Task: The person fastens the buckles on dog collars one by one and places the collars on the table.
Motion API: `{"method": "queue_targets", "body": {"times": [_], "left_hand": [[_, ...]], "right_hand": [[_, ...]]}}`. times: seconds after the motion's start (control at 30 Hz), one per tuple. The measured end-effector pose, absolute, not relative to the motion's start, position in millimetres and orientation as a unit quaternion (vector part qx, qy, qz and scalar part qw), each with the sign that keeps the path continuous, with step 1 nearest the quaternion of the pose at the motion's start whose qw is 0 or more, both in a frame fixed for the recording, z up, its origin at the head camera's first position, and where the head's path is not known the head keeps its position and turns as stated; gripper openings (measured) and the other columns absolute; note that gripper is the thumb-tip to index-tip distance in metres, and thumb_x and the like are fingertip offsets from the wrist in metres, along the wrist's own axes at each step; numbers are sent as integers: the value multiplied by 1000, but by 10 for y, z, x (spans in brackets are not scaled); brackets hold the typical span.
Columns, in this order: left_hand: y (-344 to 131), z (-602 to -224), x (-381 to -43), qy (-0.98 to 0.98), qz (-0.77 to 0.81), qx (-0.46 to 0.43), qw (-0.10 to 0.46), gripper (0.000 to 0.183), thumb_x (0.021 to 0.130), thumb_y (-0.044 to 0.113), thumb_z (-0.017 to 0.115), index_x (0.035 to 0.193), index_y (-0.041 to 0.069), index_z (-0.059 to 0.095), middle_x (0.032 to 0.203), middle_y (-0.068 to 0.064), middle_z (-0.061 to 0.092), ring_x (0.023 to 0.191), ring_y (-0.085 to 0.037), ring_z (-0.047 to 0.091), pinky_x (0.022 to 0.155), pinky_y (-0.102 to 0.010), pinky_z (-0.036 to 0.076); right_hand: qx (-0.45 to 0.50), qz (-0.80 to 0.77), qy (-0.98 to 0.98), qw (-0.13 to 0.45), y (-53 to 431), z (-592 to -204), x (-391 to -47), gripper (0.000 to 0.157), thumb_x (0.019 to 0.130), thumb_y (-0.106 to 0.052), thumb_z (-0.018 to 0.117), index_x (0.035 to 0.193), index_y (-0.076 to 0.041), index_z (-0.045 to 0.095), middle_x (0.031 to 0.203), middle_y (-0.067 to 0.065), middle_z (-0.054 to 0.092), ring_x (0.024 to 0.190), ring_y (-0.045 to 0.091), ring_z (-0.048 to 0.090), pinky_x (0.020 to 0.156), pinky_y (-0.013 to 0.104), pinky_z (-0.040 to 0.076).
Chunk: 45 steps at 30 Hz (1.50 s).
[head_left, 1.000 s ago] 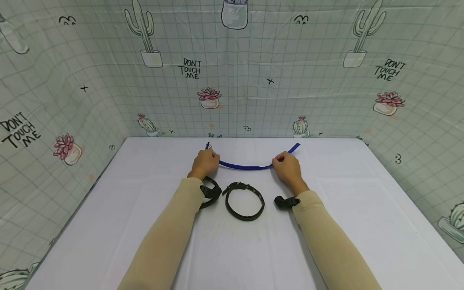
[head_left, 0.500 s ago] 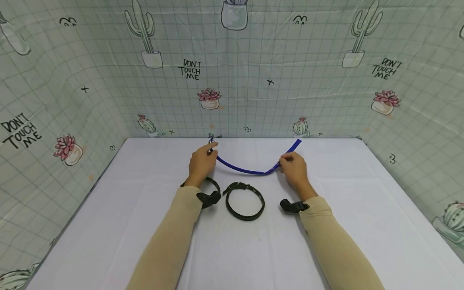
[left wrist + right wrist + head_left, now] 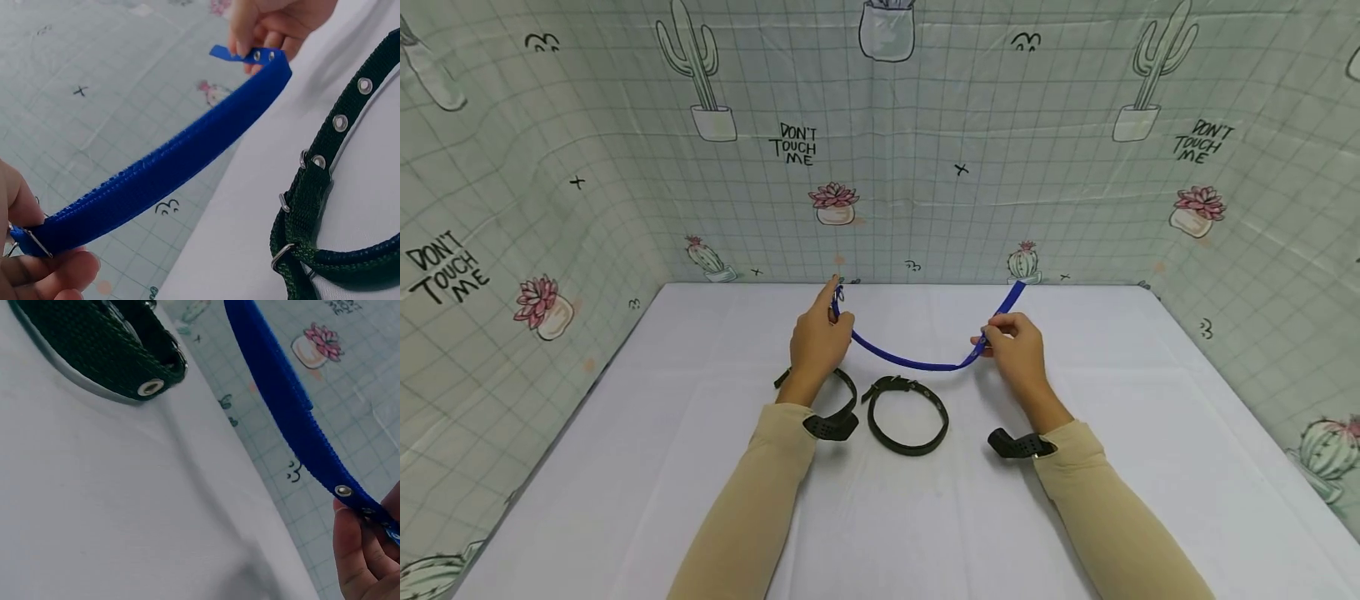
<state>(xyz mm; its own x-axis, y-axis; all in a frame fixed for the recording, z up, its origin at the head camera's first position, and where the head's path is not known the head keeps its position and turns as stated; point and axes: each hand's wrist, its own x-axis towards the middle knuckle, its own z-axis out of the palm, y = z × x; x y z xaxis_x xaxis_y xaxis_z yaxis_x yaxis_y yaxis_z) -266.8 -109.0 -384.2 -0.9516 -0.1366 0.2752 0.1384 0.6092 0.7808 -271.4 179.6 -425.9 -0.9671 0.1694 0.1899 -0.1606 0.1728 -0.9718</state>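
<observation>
A blue collar hangs in a shallow curve above the table between both hands. My left hand pinches its metal buckle end; the left wrist view shows thumb and fingers on either side of the blue webbing. At the far end, my right hand pinches the strap near its metal eyelets, and the tip sticks up past the fingers. Closest to me on the table, a dark green collar lies closed in a ring. Another dark collar lies partly hidden behind my left wrist.
The table has a white cloth. Behind it and at the sides hangs a grid-patterned cloth printed with cacti. Black wrist devices sit on both sleeves.
Both hands have tilted, and the right has shifted right and toward me. The blue collar's middle sags lower, while its tip points higher. The dark collars on the table stay put.
</observation>
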Motion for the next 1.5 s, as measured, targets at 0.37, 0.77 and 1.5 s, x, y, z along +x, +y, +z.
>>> {"method": "queue_targets", "body": {"times": [0.37, 0.77, 1.5], "left_hand": [[-1096, -3878, -2612, -830, -519, -50, 199, 32, 99, 35, 64, 120, 11, 68, 73, 0, 69, 63, -17, 62, 53, -32, 39], [-1070, -3892, -2537, -807, -561, -63, 172, 31, 101, 39, 60, 114, 11, 63, 85, 3, 73, 61, -19, 50, 59, -32, 41], [-748, -3829, -2324, -772, -633, -54, 11, 39, 101, 48, 57, 129, 23, 67, 104, 11, 74, 59, -15, 53, 59, -29, 37]], "right_hand": [[4, 640, -761, 107, 1867, -4254, -2504, 15, 103, -6, 54, 114, 5, 53, 109, 26, 60, 81, 13, 71, 71, 25, 58], [17, 650, -753, 102, 1904, -4197, -2494, 19, 101, -4, 55, 113, 9, 49, 106, 26, 61, 76, 12, 71, 69, 26, 57], [129, 659, -734, 100, 1641, -3992, -2221, 29, 102, -18, 62, 126, -4, 67, 89, 23, 60, 58, 14, 48, 49, 22, 40]]}}
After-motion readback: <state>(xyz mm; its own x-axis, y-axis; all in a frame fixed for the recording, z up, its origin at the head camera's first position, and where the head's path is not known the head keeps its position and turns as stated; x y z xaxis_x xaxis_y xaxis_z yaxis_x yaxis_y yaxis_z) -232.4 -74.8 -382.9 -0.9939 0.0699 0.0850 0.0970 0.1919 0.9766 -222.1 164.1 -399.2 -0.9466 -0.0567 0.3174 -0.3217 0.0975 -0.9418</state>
